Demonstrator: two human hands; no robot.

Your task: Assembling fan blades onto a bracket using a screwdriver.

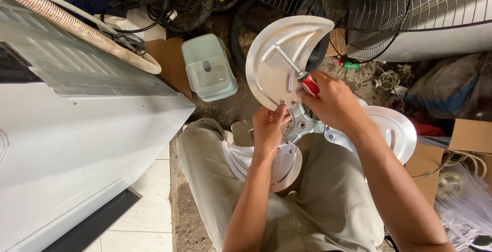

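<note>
My left hand [267,126] has its fingertips [281,109] pinched together at the base of the upper silver metal fan blade [279,59], right where that blade meets the metal three-armed hub [302,125]; whatever small piece they pinch is too tiny for me to tell. My right hand [333,103] is curled tight around the red handle of a screwdriver [300,73], whose steel shaft lies slanted across the face of the upper blade, up and to the left of the hub. The hub rests above my lap (khaki trousers under it). Two more silver blades spread from the hub, one lower left [266,162], one to the right [394,129]. Left of the hub on the ground stands a pale green plastic box [209,67]; above the hub lies a wire fan guard [410,11].
</note>
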